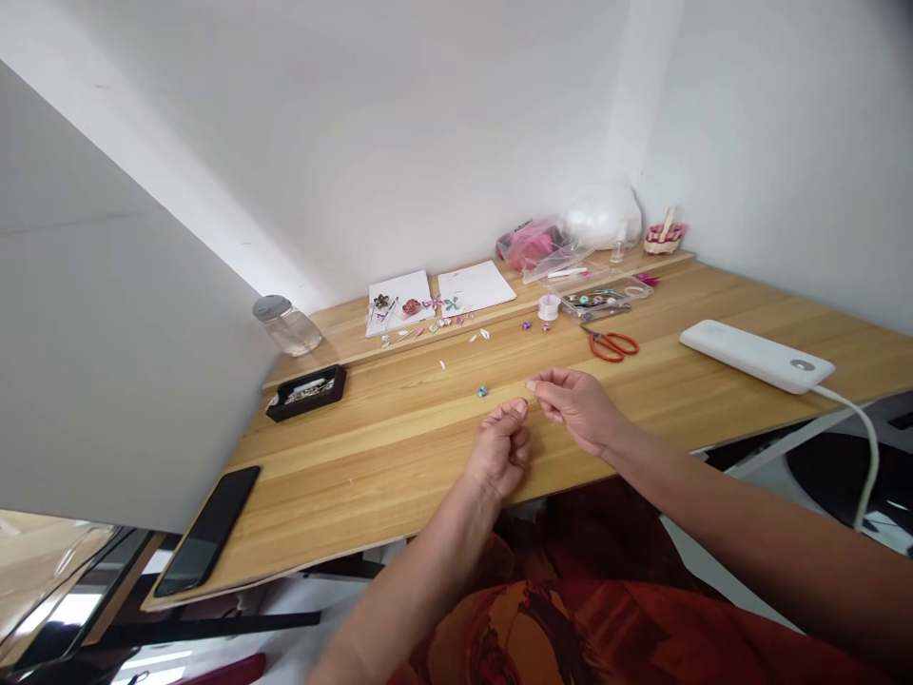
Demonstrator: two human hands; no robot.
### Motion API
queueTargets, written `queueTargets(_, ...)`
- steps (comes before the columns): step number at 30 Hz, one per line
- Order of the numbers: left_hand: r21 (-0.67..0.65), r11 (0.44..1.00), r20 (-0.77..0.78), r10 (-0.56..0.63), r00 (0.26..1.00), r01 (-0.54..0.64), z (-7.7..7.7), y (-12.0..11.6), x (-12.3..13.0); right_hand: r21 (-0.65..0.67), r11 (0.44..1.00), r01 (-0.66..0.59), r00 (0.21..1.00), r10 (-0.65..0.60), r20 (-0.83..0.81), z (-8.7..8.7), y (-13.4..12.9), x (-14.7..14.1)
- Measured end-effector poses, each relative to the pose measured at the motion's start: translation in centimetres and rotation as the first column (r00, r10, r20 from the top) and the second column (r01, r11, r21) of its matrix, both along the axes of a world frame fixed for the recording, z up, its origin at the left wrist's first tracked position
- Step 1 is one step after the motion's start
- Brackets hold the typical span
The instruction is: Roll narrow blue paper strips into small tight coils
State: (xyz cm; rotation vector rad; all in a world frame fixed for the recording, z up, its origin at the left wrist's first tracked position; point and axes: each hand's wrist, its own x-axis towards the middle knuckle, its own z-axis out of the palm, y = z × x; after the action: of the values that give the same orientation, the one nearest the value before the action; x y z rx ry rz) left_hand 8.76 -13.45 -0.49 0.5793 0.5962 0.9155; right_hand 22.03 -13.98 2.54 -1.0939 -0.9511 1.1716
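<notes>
My left hand (503,447) is closed in a pinch just above the front part of the wooden table (342,485). Close beside it on the right, my right hand (574,404) pinches with thumb and forefinger. Whatever the fingertips hold is too fine to make out. Just beyond my left hand lies a small blue bead-like piece (483,391). Farther back are two small purple pieces, one of them a purple bead-like piece (526,325). Red-handled scissors (611,346) lie beyond my right hand.
At the back stand a lidded jar (288,326), white paper sheets (476,285) with small flower ornaments, a white spool (549,306), a clear box (603,300) and a small basket (665,238). A black tray (306,392) and phone (208,529) lie left; a white power bank (756,355) lies right.
</notes>
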Motion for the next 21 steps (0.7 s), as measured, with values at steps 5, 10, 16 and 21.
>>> queueTargets(5, -0.057, 0.998, 0.103, 0.019, 0.995, -0.013, -0.2, -1.4, 0.8, 0.231, 0.957, 0.177, 0.911, -0.248, 0.33, -0.6, 0.2, -0.6)
queueTargets(10, -0.021, 0.997, 0.008, 0.075, 0.997, -0.075, 0.7, -1.8, 0.5, 0.366, 0.922, 0.126, 0.735, -0.335, 0.59, -0.4, -0.1, 0.2)
queueTargets(16, 0.176, 0.976, -0.215, 0.167, 0.962, -0.13, 2.2, -0.6, -1.0, 0.339, 0.941, -0.023, 0.653, -0.243, 0.718, 0.3, -0.2, 1.3)
queueTargets(21, 0.255, 0.965, -0.317, 0.147, 0.937, -0.065, 2.7, 0.7, -2.0, 0.225, 0.965, -0.135, 0.669, -0.079, 0.739, 1.1, -0.2, 1.8)
